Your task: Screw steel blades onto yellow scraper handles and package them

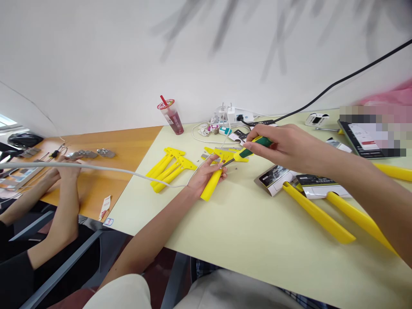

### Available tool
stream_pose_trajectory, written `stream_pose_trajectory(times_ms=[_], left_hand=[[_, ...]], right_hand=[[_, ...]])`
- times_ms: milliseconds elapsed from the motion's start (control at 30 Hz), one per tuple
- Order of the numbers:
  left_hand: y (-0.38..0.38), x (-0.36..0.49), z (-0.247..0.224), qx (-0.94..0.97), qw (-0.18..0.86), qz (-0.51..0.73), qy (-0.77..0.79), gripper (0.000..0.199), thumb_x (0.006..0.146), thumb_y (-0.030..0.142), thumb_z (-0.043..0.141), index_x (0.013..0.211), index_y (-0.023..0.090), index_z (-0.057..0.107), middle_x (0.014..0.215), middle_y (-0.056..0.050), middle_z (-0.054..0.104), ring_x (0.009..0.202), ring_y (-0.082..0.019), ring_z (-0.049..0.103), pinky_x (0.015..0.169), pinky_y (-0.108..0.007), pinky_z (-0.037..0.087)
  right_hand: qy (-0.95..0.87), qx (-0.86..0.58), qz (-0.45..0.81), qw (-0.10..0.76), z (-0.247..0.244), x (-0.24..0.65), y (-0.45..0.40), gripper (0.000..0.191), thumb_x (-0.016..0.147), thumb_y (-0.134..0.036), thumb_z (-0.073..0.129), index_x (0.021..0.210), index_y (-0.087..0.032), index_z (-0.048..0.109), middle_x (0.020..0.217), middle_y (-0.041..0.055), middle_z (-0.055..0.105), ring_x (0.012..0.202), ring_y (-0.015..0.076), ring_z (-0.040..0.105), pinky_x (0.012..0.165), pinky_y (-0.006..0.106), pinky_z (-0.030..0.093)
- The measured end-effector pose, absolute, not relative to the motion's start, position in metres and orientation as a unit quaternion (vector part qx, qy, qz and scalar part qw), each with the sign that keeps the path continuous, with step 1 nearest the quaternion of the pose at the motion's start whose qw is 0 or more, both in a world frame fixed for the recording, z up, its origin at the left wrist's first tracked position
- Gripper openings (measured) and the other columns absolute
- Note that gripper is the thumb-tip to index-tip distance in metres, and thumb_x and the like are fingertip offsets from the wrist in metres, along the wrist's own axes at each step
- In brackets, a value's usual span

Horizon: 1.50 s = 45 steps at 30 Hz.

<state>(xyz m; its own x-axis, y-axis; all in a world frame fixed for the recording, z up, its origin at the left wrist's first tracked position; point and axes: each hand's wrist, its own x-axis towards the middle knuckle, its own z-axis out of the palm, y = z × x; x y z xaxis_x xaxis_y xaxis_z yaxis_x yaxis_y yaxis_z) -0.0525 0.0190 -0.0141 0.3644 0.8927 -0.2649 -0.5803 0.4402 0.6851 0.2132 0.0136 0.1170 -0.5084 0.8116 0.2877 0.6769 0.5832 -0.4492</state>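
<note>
Yellow plastic scraper [211, 186] is right inside the left grip [202, 175], wrapped snugly around it over the bench [244, 227], handle poking nearer the wearer. Right grip's [273, 140] got a green-and-yellow screwdriver [243, 153], tip down at the scraper's neck.

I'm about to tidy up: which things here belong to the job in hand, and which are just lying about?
Job:
green-and-yellow screwdriver, in right hand
yellow scraper, in left hand
similar yellow scrapers nearby, likely

Apparently just lying about:
plastic drink cup
power strip
touchscreen device
</note>
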Motion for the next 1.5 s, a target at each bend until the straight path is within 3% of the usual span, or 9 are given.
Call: stream_pose_trajectory(times_ms=[233, 700, 1033, 1167, 1400, 1500], left_hand=[[0.020, -0.054, -0.010, 0.241, 0.804, 0.447, 0.311, 0.060, 0.077, 0.005, 0.090, 0.126, 0.025, 0.061, 0.130, -0.010, 0.070, 0.087, -0.013, 0.072, 0.079, -0.028, 0.058], [0.020, -0.052, -0.014, 0.268, 0.780, 0.457, 0.333, 0.069, 0.073, 0.010, 0.096, 0.129, 0.025, 0.057, 0.111, -0.005, 0.072, 0.080, -0.012, 0.070, 0.077, -0.027, 0.056], [0.019, -0.051, -0.013, 0.273, 0.769, 0.454, 0.358, 0.066, 0.074, 0.012, 0.097, 0.125, 0.024, 0.057, 0.107, -0.003, 0.072, 0.079, -0.012, 0.071, 0.074, -0.027, 0.057], [0.020, -0.051, -0.013, 0.267, 0.763, 0.472, 0.351, 0.060, 0.077, 0.010, 0.094, 0.122, 0.024, 0.057, 0.105, -0.002, 0.070, 0.082, -0.012, 0.071, 0.077, -0.025, 0.057], [0.021, -0.050, -0.012, 0.275, 0.765, 0.465, 0.350, 0.058, 0.076, 0.009, 0.094, 0.120, 0.024, 0.058, 0.105, -0.001, 0.070, 0.080, -0.010, 0.070, 0.074, -0.023, 0.055], [0.020, -0.049, -0.011, 0.276, 0.766, 0.469, 0.343, 0.056, 0.077, 0.009, 0.093, 0.119, 0.024, 0.059, 0.105, 0.000, 0.069, 0.079, -0.009, 0.070, 0.073, -0.022, 0.055]], right_hand=[[-0.854, -0.441, 0.142, 0.234, 0.116, 0.214, 0.014, 0.045, 0.109, -0.070, 0.047, 0.102, -0.030, 0.066, 0.056, -0.0025, 0.056, 0.050, 0.0219, 0.051, 0.057, 0.036, 0.031], [-0.857, -0.440, 0.147, 0.223, 0.121, 0.215, 0.012, 0.045, 0.105, -0.069, 0.050, 0.106, -0.027, 0.067, 0.056, -0.0030, 0.055, 0.052, 0.0207, 0.047, 0.061, 0.034, 0.027], [-0.880, -0.395, 0.155, 0.212, 0.125, 0.213, 0.007, 0.035, 0.106, -0.058, 0.054, 0.104, -0.026, 0.068, 0.055, -0.0048, 0.053, 0.051, 0.0186, 0.046, 0.062, 0.034, 0.029], [-0.892, -0.360, 0.238, 0.131, 0.127, 0.212, 0.001, 0.030, 0.104, -0.053, 0.058, 0.091, -0.026, 0.065, 0.059, -0.0048, 0.055, 0.051, 0.0161, 0.044, 0.060, 0.033, 0.031], [-0.874, -0.330, 0.344, -0.092, 0.130, 0.211, -0.007, 0.021, 0.097, -0.040, 0.061, 0.080, -0.027, 0.064, 0.068, -0.0031, 0.059, 0.055, 0.0158, 0.045, 0.056, 0.034, 0.028], [-0.868, -0.320, 0.358, -0.123, 0.130, 0.208, -0.005, 0.023, 0.096, -0.042, 0.061, 0.080, -0.026, 0.064, 0.068, -0.0024, 0.060, 0.055, 0.0158, 0.045, 0.057, 0.035, 0.027]])
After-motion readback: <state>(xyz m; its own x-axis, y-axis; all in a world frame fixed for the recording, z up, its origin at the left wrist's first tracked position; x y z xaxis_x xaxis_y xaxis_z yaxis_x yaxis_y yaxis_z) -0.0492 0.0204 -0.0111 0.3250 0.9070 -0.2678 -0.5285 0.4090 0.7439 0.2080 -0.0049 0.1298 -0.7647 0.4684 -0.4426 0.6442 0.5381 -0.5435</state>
